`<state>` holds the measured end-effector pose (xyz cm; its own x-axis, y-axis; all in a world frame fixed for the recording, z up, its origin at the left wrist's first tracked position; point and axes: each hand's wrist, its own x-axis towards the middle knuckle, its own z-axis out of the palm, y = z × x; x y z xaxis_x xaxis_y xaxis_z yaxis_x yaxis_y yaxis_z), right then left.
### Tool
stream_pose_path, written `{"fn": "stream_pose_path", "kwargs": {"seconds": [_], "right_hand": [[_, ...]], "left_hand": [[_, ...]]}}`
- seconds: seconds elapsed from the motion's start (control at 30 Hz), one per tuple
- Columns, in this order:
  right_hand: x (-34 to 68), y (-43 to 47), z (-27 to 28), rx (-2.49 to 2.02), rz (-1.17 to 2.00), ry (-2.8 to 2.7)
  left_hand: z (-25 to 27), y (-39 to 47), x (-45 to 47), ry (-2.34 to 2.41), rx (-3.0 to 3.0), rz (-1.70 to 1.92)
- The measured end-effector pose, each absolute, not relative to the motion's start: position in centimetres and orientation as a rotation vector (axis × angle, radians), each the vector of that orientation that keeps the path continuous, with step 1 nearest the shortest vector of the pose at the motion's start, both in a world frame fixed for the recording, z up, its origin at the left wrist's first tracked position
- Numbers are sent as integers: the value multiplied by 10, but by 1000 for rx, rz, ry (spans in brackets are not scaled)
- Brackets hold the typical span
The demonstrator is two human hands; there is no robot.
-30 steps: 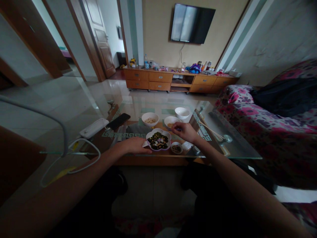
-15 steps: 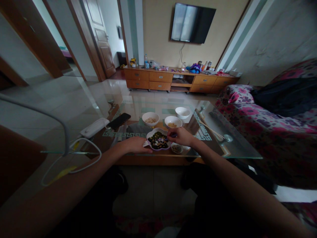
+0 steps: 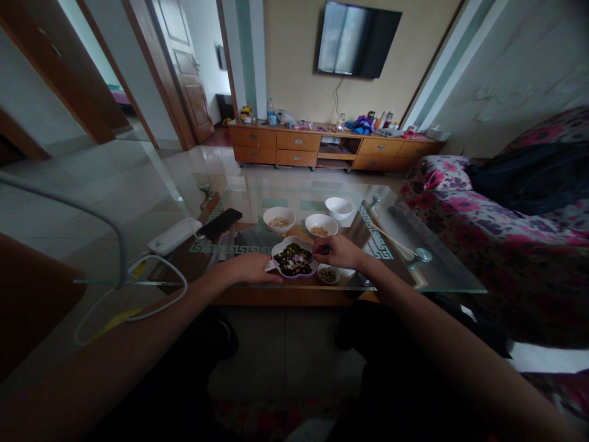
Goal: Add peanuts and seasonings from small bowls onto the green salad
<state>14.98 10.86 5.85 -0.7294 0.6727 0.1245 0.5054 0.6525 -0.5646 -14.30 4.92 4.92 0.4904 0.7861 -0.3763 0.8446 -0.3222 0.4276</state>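
Note:
A scalloped white dish [image 3: 275, 250] with a purple edge sits near the front of the glass table, filled with mixed dark and pale small pieces [image 3: 294, 259]. Its short white handle points left, where my left hand [image 3: 255, 269] grips it. Over the dish's right rim, my right hand [image 3: 338, 250] is closed in a pinch; whatever lies between the fingertips is too small and dark to name. Just below that hand is a small bowl [image 3: 328, 275] of dark and pale seeds. Behind it stands a white bowl [image 3: 321, 220] with yellowish pieces.
Further back on the glass table [image 3: 451, 279] are a white bowl of pale pieces [image 3: 279, 212] and another white bowl [image 3: 339, 205]. A phone [image 3: 221, 223] and a white power strip [image 3: 173, 237] with a cable lie left. Chopsticks [image 3: 396, 239] appear right, beside a flowered sofa [image 3: 515, 215].
My right hand has shifted very slightly to the right, still pinched at the dish's rim. My left hand and the dish stay in place.

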Motion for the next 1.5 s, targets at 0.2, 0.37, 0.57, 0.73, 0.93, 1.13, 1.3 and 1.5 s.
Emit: {"fn": "stream_pose_path", "kwargs": {"seconds": [0.2, 0.37, 0.57, 0.73, 0.93, 1.13, 1.3, 1.5], "right_hand": [[148, 110, 57, -962, 722, -2578], [147, 111, 55, -965, 744, -2558], [147, 112, 55, -1000, 695, -2621], [146, 112, 56, -1015, 653, -2666], [143, 111, 56, -1029, 593, -2717], [139, 110, 56, -1054, 594, -2712], [137, 111, 53, -1055, 608, -2700], [136, 115, 46, -1002, 597, -2697]], "left_hand": [[54, 47, -142, 1330, 2145, -123], [52, 48, -143, 1328, 2159, -114], [44, 51, -146, 1319, 2213, -109], [46, 50, -145, 1325, 2189, -99], [48, 49, -143, 1340, 2152, -131], [44, 51, -145, 1327, 2218, -122], [44, 51, -145, 1341, 2211, -129], [51, 48, -141, 1351, 2205, -159]]}}
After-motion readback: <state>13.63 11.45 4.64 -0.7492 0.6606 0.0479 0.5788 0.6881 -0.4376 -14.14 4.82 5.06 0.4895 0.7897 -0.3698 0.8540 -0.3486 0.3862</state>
